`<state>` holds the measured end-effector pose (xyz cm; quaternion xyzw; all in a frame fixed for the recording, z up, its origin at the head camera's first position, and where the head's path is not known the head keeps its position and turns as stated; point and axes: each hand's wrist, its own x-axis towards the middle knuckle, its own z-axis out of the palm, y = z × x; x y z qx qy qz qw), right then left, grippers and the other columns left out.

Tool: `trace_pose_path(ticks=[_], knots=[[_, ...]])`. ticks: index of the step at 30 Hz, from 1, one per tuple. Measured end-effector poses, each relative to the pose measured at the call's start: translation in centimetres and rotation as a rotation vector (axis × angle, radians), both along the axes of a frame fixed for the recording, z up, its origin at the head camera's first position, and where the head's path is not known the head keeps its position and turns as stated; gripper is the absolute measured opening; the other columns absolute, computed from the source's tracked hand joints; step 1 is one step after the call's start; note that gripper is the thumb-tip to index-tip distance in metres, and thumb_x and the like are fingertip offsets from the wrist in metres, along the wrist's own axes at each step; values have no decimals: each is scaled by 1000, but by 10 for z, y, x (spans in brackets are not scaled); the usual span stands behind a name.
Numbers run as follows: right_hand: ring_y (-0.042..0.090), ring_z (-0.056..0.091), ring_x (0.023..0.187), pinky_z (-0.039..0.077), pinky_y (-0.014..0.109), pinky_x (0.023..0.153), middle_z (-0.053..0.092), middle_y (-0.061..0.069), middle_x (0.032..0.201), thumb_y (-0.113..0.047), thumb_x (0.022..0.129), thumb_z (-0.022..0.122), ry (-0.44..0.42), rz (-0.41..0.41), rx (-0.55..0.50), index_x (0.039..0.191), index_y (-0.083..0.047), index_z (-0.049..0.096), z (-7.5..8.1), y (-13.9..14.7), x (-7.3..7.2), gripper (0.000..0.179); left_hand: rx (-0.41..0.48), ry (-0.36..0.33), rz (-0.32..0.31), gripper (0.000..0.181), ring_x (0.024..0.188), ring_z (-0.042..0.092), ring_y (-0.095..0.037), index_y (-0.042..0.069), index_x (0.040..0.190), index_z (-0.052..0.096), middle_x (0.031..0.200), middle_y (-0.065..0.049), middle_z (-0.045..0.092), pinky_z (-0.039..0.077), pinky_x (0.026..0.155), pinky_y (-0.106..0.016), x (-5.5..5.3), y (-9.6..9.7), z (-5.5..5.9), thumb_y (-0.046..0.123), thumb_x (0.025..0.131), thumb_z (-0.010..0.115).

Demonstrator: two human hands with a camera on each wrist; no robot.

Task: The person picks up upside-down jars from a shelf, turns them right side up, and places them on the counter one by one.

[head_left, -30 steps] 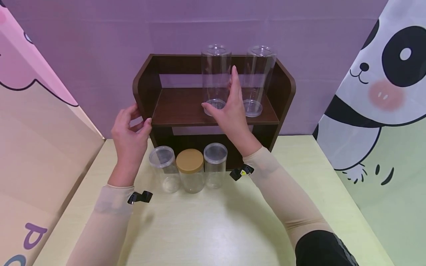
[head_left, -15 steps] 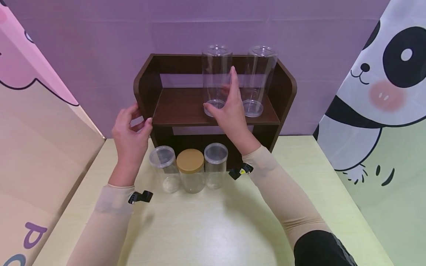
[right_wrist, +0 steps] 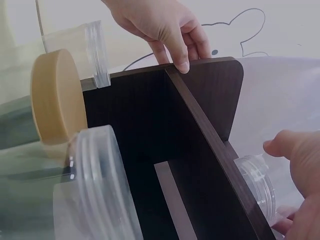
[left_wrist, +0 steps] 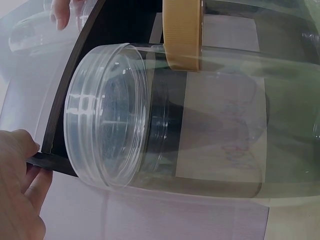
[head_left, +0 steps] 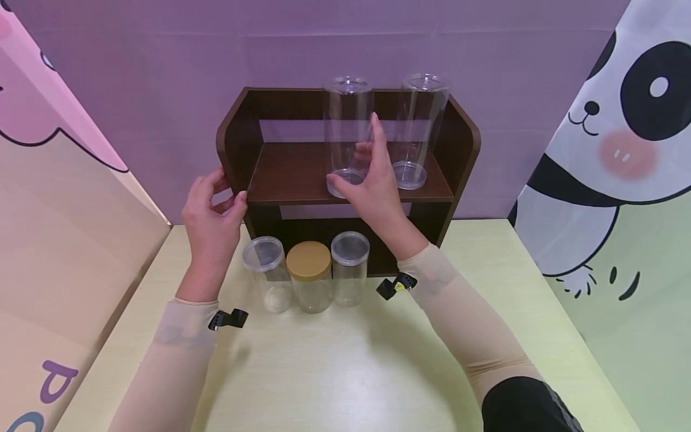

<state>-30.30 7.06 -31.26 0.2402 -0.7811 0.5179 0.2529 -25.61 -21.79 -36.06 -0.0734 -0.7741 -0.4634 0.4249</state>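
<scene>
My left hand (head_left: 212,219) grips the left side edge of a dark brown two-tier shelf (head_left: 291,174), thumb at the front and fingers on the outer side. On the upper tier, my right hand (head_left: 372,180) holds a tall clear jar (head_left: 345,120) low down, its thumb at the front and fingers round the right side. In the right wrist view, part of that jar (right_wrist: 257,185) shows between thumb and fingers. A second tall clear jar (head_left: 421,126) stands upright to the right of the hand.
On the table before the shelf stand three jars in a row: one with a clear lid (head_left: 263,255), one with a tan lid (head_left: 308,261), another with a clear lid (head_left: 349,248). A purple cloth (head_left: 135,90) hangs behind; printed panels flank the table (head_left: 324,372).
The held jar has shifted slightly forward and left towards the shelf's front edge, with my right hand closing round it. My left hand stays on the shelf's side.
</scene>
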Motion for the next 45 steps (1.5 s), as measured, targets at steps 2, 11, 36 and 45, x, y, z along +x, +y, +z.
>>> trace_pose_path(ticks=[2, 11, 36, 45], knots=[[22, 60, 132, 57, 34, 110, 57, 13, 140, -17, 89, 96, 3, 9, -5, 178, -21, 10, 0, 1, 3, 124, -6, 1, -1, 45, 117, 71, -21, 6, 142, 71, 123, -12, 70, 60, 94, -18, 0, 0, 0, 5, 99, 82], [17, 62, 129, 58, 34, 107, 59, 8, 142, -17, 89, 96, -23, 71, -27, 178, -23, 11, -4, 11, 12, 123, -14, 3, -3, 44, 118, 71, -23, 7, 142, 71, 123, -11, 70, 59, 94, -17, 0, 0, 0, 6, 100, 82], [22, 62, 136, 57, 44, 110, 63, 12, 144, -3, 85, 95, -14, 217, 13, 176, -19, 14, -29, 45, 64, 123, -6, 3, -17, 45, 117, 71, -21, 9, 142, 72, 122, -11, 69, 60, 94, -18, 1, -1, 0, 5, 99, 83], [25, 62, 138, 58, 33, 107, 62, 15, 146, 7, 82, 94, 9, 300, 37, 177, -17, 11, -50, 53, 77, 128, 5, 5, -20, 45, 117, 71, -22, 7, 142, 72, 122, -10, 69, 60, 94, -18, 0, -1, -1, 4, 98, 82]])
